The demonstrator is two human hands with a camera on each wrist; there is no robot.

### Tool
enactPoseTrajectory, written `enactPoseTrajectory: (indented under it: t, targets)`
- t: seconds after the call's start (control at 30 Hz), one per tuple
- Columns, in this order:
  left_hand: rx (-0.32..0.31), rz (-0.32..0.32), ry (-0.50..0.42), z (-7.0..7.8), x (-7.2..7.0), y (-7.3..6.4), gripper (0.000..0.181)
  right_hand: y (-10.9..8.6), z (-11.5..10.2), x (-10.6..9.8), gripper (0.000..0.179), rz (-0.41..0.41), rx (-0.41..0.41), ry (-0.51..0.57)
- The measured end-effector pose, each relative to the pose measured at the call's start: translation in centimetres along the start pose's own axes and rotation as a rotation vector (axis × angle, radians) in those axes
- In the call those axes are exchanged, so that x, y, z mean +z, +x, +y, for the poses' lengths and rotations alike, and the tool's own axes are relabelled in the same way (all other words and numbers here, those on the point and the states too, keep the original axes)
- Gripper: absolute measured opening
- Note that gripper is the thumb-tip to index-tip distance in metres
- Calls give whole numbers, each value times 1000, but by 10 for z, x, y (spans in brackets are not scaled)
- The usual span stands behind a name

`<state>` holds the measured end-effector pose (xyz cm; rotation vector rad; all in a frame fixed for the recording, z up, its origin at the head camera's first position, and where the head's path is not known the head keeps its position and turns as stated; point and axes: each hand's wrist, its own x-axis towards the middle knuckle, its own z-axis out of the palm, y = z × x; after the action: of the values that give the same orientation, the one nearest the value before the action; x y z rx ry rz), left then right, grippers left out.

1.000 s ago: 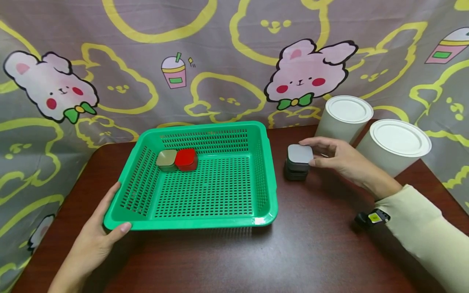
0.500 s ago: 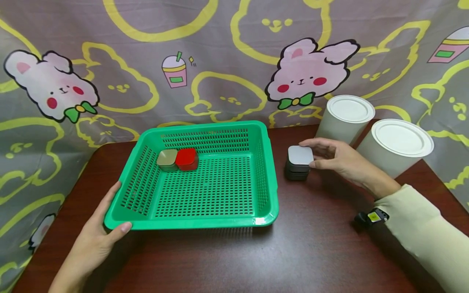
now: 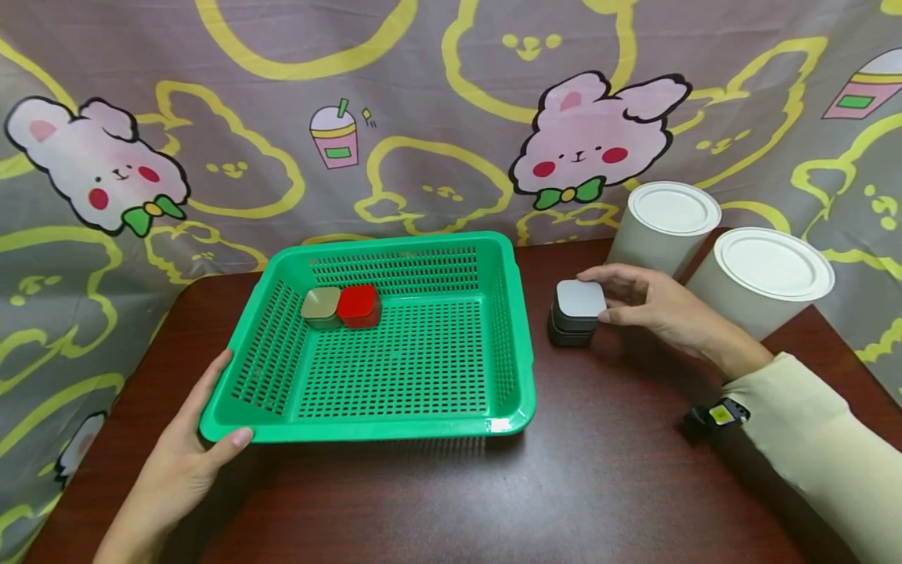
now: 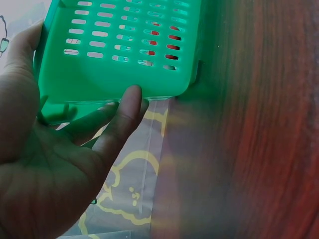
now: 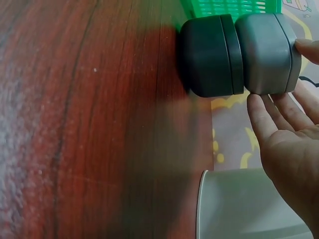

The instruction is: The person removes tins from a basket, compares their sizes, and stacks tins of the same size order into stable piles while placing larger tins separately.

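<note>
My left hand [image 3: 176, 458] grips the near left corner of a green perforated plastic basket [image 3: 366, 430], thumb on the rim and fingers along the side. Inside the basket, against its far left part, a gold square tin [image 3: 322, 307] and a red square tin [image 3: 359, 304] sit side by side. To the right of the basket, a silver-grey tin [image 3: 581, 299] is stacked on a black tin [image 3: 569, 337] on the table. My right hand [image 3: 655, 304] holds the silver-grey tin between thumb and fingers; in the right wrist view the fingertips touch its side and lid.
Two large white lidded canisters [image 3: 757, 282] stand behind and right of my right hand, close to my forearm. The dark red-brown wooden table [image 3: 564, 486] ends at a cartoon-printed cloth [image 3: 423, 117] hanging at the back. A dark wrist device [image 3: 715, 419] hangs by my right sleeve.
The silver-grey tin has shifted very slightly right with my right hand, relative to the black tin below. My left hand and the basket hold still.
</note>
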<state>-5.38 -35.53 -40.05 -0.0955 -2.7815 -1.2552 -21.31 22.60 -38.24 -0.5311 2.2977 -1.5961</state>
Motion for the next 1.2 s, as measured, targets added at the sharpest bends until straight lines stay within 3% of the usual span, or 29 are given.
enactPoseTrajectory:
  t: [0.8,1.2]
  targets:
    - [-30,1,-8,-1,1,0,98,1,3,-1,51,-18,-27,6]
    - [-26,-1,7,-1,1,0,98,-1,3,-2,57,23,-102,35]
